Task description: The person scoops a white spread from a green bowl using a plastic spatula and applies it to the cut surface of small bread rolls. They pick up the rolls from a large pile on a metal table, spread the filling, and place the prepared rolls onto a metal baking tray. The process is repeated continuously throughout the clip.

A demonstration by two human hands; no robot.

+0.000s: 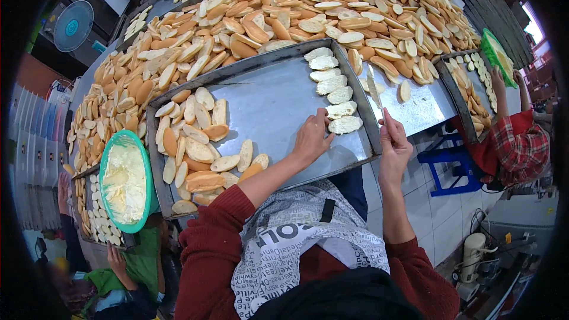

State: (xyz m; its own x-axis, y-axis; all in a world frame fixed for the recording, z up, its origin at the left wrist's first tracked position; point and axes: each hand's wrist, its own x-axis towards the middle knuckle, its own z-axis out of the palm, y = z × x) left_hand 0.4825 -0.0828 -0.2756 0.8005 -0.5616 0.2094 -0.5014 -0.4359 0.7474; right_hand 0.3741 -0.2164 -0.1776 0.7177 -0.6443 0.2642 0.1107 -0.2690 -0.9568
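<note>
Inside a large metal tray (267, 92), a column of bread slices with pale cream spread on top (328, 86) runs along the right side. My left hand (312, 141) is at the near end of that column. Its thumb and index finger are apart, beside the left end of the nearest spread slice (345, 125). My right hand (395, 145) is closed around the handle of a spreading knife (374, 86), blade pointing away from me past the tray's right rim. Plain bread halves (198, 151) are heaped in the tray's left part.
A big pile of cut bread (261, 18) covers the table behind the tray. Left of it stands a turquoise basin of cream (125, 181). Co-workers with trays are at the left and right (521, 148). A blue stool (450, 163) stands at right.
</note>
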